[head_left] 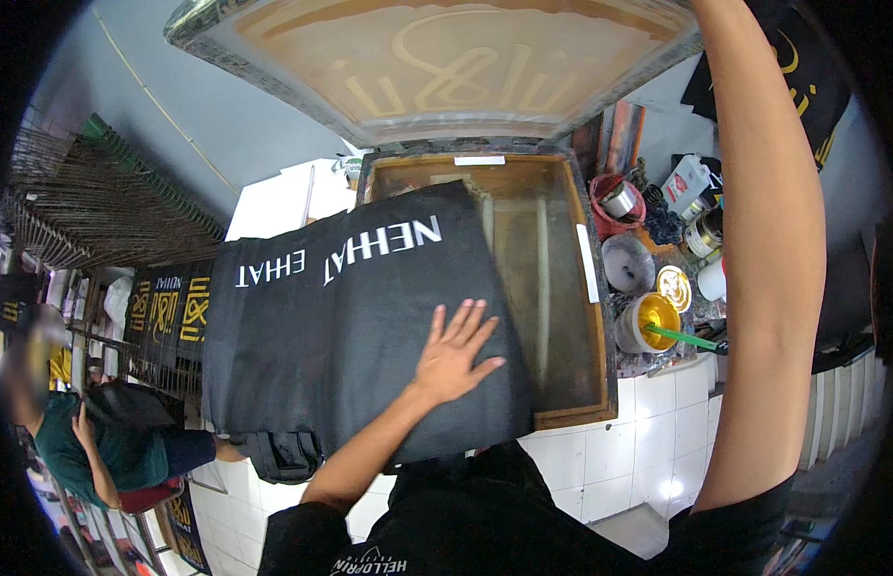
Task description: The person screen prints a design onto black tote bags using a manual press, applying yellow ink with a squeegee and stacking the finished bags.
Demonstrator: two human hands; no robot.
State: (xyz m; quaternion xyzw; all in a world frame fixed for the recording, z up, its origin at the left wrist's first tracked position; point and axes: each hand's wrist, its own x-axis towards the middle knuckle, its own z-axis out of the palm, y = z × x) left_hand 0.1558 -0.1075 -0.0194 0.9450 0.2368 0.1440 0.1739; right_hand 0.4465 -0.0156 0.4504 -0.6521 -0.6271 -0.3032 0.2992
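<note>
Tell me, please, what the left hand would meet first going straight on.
Past the black cloth beneath it, the left hand would probably meet the wooden frame near its far right corner, though depth is unclear.

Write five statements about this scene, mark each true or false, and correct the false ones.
1. The left hand lies on the black cloth with its fingers spread. True.
2. The right hand presses on the cloth too. False: it is out of view; only the right arm shows, running out at the top.
3. The screen lies flat on the cloth. False: it is tilted up beyond it.
4. A green stick sticks out of the tub of yellow paint. True.
5. The co-worker is on the right. False: on the left.
</note>
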